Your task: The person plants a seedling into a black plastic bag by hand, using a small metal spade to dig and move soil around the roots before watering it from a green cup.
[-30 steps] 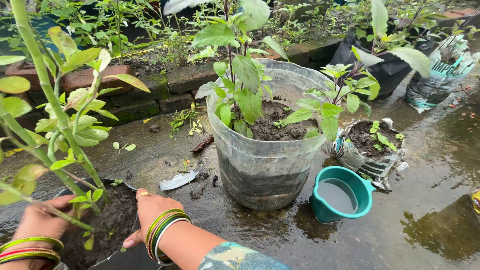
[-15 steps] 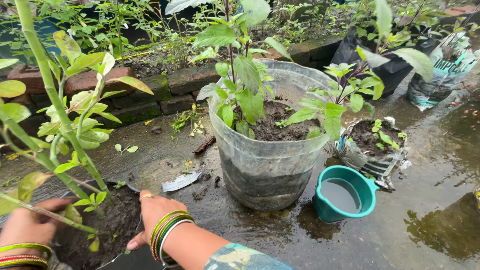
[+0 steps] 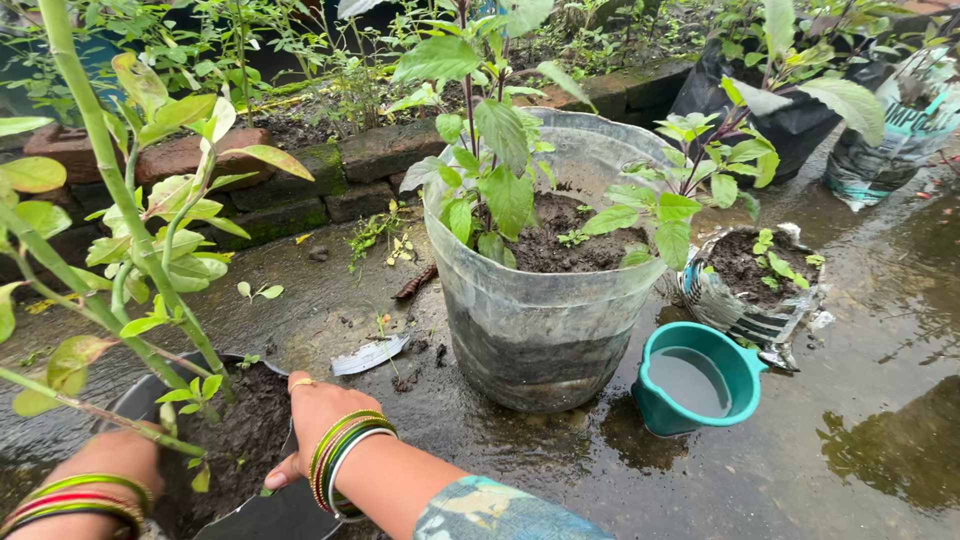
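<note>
Down at bottom left, both hands, left hand and right hand, lie flat and open on the pot's soil; I'd press evenly around the stem.

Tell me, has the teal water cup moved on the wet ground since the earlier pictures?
No. The teal cup keeps its place beside the big clear pot; only the camera shifted slightly.

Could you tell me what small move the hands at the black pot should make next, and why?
Probably press the loose soil down around the green stem. Both the right hand and the left hand already rest on the black pot, the soil looks dark and crumbly, and the stem leans.
</note>
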